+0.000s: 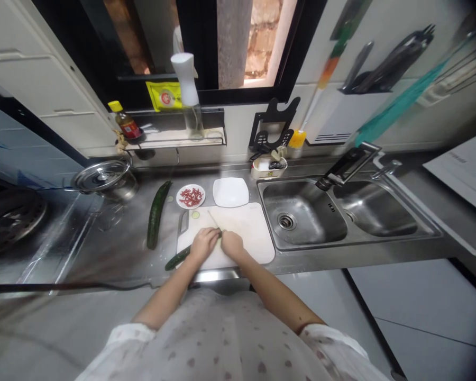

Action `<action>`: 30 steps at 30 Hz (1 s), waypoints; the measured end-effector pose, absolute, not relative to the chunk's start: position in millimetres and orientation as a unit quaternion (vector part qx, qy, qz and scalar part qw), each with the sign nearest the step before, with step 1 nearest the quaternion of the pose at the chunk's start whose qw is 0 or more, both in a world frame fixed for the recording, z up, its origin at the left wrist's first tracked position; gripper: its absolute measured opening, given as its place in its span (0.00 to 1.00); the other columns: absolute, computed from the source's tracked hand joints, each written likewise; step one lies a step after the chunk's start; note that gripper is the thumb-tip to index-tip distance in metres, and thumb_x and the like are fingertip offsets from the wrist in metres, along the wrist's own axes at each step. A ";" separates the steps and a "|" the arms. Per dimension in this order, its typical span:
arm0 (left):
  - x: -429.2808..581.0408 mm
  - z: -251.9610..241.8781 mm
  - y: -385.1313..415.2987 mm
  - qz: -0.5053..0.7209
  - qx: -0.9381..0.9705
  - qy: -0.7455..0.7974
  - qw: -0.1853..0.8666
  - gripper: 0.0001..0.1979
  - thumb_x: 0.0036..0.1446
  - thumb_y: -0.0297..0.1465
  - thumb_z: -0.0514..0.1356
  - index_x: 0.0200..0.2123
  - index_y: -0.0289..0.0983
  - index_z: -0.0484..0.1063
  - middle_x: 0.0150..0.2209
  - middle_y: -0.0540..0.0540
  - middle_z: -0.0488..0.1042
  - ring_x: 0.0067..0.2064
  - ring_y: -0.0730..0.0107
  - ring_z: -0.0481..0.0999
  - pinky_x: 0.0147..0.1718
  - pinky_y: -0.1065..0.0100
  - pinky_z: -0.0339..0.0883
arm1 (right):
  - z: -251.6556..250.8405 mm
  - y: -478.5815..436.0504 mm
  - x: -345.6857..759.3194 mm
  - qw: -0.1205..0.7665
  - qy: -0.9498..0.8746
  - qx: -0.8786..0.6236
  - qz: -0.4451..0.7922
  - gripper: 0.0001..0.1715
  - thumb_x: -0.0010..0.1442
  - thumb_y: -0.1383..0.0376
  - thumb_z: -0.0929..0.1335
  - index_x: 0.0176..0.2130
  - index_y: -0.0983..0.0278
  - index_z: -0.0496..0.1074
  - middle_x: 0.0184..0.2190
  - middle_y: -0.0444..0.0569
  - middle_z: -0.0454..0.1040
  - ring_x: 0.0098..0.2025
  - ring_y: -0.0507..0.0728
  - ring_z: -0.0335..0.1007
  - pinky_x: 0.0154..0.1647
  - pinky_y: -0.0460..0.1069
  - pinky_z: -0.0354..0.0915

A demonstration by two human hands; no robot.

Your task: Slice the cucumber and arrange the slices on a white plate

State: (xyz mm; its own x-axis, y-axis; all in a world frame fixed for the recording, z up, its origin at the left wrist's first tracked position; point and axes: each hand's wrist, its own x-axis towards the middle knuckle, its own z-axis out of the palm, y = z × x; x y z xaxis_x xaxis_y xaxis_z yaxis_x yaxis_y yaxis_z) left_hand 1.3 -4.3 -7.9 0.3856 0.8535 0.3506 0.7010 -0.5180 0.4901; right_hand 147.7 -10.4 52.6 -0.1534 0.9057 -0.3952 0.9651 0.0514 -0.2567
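A white cutting board (257, 233) lies on the counter in front of me. My left hand (204, 244) is closed over a dark green cucumber (177, 258), whose far end sticks out past the board's lower left. My right hand (232, 246) is wrapped round the handle of a knife (213, 219); its thin blade points away and to the left, by the cucumber's cut end. The handle itself is hidden in my fist. One pale cucumber slice (195, 215) rests near the board's upper left corner.
A second, whole cucumber (154, 216) lies left of the board. Behind it stand a small plate (179, 203) of chopped red pieces and a white square dish (230, 192). On the right is a double steel sink (301, 211); a lidded pot (115, 182) stands left.
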 end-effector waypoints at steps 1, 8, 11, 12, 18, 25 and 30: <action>1.1 -8.1 -4.1 0.289 0.823 0.471 0.131 0.11 0.63 0.30 0.55 0.45 0.40 0.75 0.42 0.44 0.76 0.44 0.65 0.72 0.45 0.62 0.68 | 52.7 -9.2 147.0 0.062 0.723 0.647 -0.233 0.18 0.64 0.71 0.57 0.48 0.68 0.71 0.43 0.58 0.76 0.48 0.57 0.72 0.44 0.47 0.65; 1.2 -7.5 -4.2 0.282 0.827 0.470 0.125 0.11 0.62 0.29 0.55 0.45 0.40 0.75 0.43 0.45 0.76 0.44 0.64 0.72 0.45 0.62 0.67 | 52.3 -11.3 147.9 0.061 0.718 0.652 -0.234 0.19 0.64 0.72 0.57 0.49 0.69 0.70 0.44 0.60 0.75 0.48 0.59 0.72 0.45 0.49 0.65; 1.7 -6.2 -4.6 0.284 0.825 0.473 0.126 0.11 0.62 0.30 0.55 0.45 0.40 0.75 0.42 0.45 0.76 0.44 0.64 0.72 0.44 0.62 0.67 | 53.0 -16.6 150.9 0.064 0.715 0.655 -0.237 0.19 0.64 0.72 0.57 0.50 0.69 0.70 0.44 0.59 0.76 0.48 0.58 0.72 0.45 0.48 0.65; 1.9 -5.7 -4.8 0.285 0.824 0.473 0.127 0.11 0.62 0.30 0.55 0.45 0.40 0.75 0.42 0.45 0.76 0.44 0.64 0.72 0.44 0.62 0.67 | 53.1 -19.0 152.1 0.066 0.712 0.657 -0.239 0.19 0.64 0.72 0.57 0.49 0.69 0.70 0.43 0.59 0.76 0.48 0.58 0.73 0.44 0.48 0.65; 3.0 -2.6 -5.6 0.281 0.817 0.483 0.140 0.11 0.62 0.31 0.55 0.45 0.40 0.75 0.42 0.45 0.76 0.44 0.65 0.72 0.46 0.63 0.67 | 53.3 -36.4 161.0 0.075 0.705 0.664 -0.237 0.17 0.63 0.73 0.57 0.46 0.68 0.70 0.41 0.58 0.76 0.47 0.57 0.73 0.45 0.48 0.64; 1.8 -0.5 -4.6 0.271 0.813 0.489 0.164 0.12 0.63 0.31 0.54 0.45 0.40 0.75 0.42 0.45 0.77 0.45 0.65 0.72 0.46 0.63 0.67 | 52.5 -57.5 177.0 0.094 0.699 0.664 -0.249 0.17 0.62 0.73 0.58 0.46 0.67 0.70 0.40 0.59 0.76 0.47 0.58 0.73 0.43 0.49 0.64; 2.5 3.0 -4.2 0.253 0.801 0.511 0.181 0.12 0.62 0.32 0.55 0.45 0.41 0.75 0.43 0.46 0.77 0.45 0.65 0.73 0.47 0.64 0.66 | 63.4 -64.7 191.8 0.114 0.692 0.661 -0.265 0.17 0.62 0.72 0.58 0.46 0.68 0.71 0.40 0.59 0.76 0.47 0.59 0.73 0.42 0.49 0.64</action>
